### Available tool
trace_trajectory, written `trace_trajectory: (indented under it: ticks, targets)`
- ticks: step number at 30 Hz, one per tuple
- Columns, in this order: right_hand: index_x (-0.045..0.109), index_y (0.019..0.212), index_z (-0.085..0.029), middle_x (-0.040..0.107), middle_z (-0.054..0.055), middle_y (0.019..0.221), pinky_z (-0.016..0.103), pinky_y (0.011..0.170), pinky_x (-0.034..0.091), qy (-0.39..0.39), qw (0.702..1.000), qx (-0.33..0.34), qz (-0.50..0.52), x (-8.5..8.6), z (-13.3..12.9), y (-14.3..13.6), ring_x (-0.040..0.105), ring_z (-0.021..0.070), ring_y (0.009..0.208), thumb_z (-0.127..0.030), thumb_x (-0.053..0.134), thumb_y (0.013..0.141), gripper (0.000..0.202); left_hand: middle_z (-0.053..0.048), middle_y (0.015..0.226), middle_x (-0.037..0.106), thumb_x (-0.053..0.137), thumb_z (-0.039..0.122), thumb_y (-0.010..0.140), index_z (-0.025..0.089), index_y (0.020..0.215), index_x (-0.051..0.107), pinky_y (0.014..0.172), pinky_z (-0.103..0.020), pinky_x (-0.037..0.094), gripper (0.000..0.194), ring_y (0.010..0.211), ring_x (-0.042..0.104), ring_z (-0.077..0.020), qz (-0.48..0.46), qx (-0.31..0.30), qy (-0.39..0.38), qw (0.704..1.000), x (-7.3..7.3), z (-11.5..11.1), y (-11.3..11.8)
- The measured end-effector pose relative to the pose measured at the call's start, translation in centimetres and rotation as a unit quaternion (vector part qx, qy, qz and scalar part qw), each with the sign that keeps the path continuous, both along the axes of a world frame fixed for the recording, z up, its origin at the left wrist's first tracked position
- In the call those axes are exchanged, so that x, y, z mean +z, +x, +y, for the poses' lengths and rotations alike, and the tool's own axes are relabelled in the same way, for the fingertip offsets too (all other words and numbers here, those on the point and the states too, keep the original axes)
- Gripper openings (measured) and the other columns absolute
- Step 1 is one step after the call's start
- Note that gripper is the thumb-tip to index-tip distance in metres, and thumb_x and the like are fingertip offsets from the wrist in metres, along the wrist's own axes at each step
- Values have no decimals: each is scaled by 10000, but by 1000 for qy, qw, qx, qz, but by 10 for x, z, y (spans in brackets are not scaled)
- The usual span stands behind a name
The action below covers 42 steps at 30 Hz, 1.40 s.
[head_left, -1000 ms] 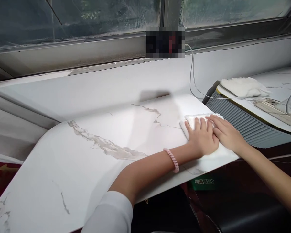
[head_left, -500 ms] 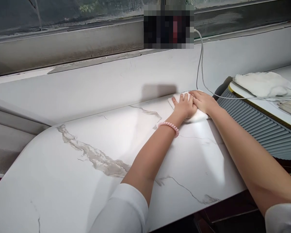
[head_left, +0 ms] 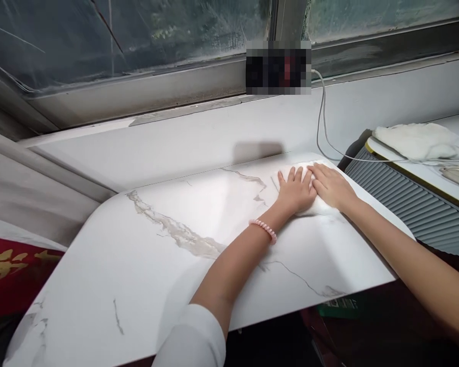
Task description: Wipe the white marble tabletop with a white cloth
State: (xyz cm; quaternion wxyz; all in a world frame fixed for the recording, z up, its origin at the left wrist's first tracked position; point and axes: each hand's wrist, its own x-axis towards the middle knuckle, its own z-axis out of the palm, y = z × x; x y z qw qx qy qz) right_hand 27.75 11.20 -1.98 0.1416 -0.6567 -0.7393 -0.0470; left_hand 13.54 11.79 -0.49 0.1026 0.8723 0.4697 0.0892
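A white cloth (head_left: 320, 208) lies flat on the white marble-patterned tabletop (head_left: 248, 295), close to its back right corner. My left hand (head_left: 296, 191) rests palm down on the cloth, fingers spread, with a pink coil band on the wrist. Beside it, my right hand (head_left: 332, 186) also presses flat on the cloth, its fingers pointing left and almost touching the left hand. Both hands cover much of the cloth.
To the right stands a grey ribbed cabinet (head_left: 393, 204) with a second white cloth (head_left: 421, 140) on top. A white cable (head_left: 323, 117) runs from a pixelated dark object (head_left: 277, 71) at the window. A red cloth with yellow marks (head_left: 19, 270) hangs at left.
My hands and the cloth have shifted slightly from the table's back edge toward me. The view has turned, showing more of the window and the red cloth at left.
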Motion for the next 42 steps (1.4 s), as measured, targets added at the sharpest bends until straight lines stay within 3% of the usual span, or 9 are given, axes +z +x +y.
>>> trace_trajectory:
  ticks: [10, 13, 16, 20, 23, 28, 35, 39, 42]
  targets:
    - [341, 1489, -186, 408, 120, 1519, 519, 1145, 312, 25, 1000, 11, 6, -8, -171, -46, 341, 272, 1417, -331, 224, 953, 568, -136, 1594, 216, 206, 409, 992, 125, 1503, 259, 1141, -664, 132, 587, 1473, 138, -326, -14, -74, 23, 997, 3, -152, -62]
    - [285, 1513, -251, 346, 77, 1558, 531, 1159, 296, 1, 999, 24, 39, -6, -194, -53, 290, 261, 1440, -395, 239, 966, 567, -133, 1596, 203, 218, 418, 993, 132, 1506, 256, 1148, -659, 130, 589, 1478, 122, -320, -30, -87, 7, 996, 8, -175, -80]
    - [248, 1517, -347, 322, 10, 1570, 526, 1147, 332, -36, 996, 32, 72, -4, -199, -52, 292, 247, 1437, -460, 267, 965, 563, -125, 1607, 151, 247, 375, 982, 135, 1519, 228, 1181, -583, 136, 589, 1486, 48, -287, -37, -69, -38, 996, 14, -177, -89]
    - [278, 1511, -335, 329, 20, 1566, 531, 1143, 331, -39, 997, 37, 60, -2, -186, -51, 291, 251, 1437, -475, 251, 966, 564, -149, 1608, 111, 298, 350, 949, 91, 1526, 191, 1196, -520, 144, 642, 1475, -25, -288, -43, -27, -105, 993, 15, -163, -87]
    - [349, 1486, -262, 374, 69, 1544, 531, 1148, 310, -14, 998, 40, 35, -3, -159, -59, 306, 259, 1432, -434, 237, 967, 558, -132, 1609, 133, 261, 383, 968, 122, 1523, 218, 1199, -515, 132, 614, 1483, 22, -273, -51, 6, -83, 995, 8, -141, -82]
    - [472, 1398, -172, 453, 117, 1490, 499, 1139, 318, 1, 1000, 6, 24, -4, -83, -77, 368, 266, 1402, -335, 258, 948, 525, -109, 1595, 233, 251, 372, 981, 151, 1497, 307, 1208, -455, 117, 563, 1482, 125, -251, -45, 62, -3, 997, -1, -74, -79]
    - [524, 1342, -153, 507, 141, 1435, 500, 1092, 355, 25, 999, 7, 35, 0, 27, -94, 426, 291, 1345, -262, 311, 909, 495, -97, 1571, 299, 277, 355, 986, 180, 1478, 358, 1196, -393, 150, 528, 1455, 227, -216, -24, 88, 15, 996, 1, 30, -88]
    - [542, 1317, -130, 543, 143, 1390, 433, 1087, 364, 20, 999, 29, 27, 5, 63, -101, 468, 269, 1295, -237, 299, 904, 491, -103, 1568, 293, 307, 375, 974, 205, 1449, 412, 1174, -393, 199, 516, 1432, 274, -243, -55, 133, 34, 989, -1, 60, -92]
    - [557, 1295, -139, 575, 131, 1349, 394, 1061, 389, 32, 998, 36, 31, 6, 76, -104, 508, 255, 1240, -233, 299, 898, 483, -109, 1499, 400, 313, 363, 970, 200, 1428, 440, 1152, -384, 243, 503, 1387, 346, -237, -60, 140, 49, 987, -3, 70, -94]
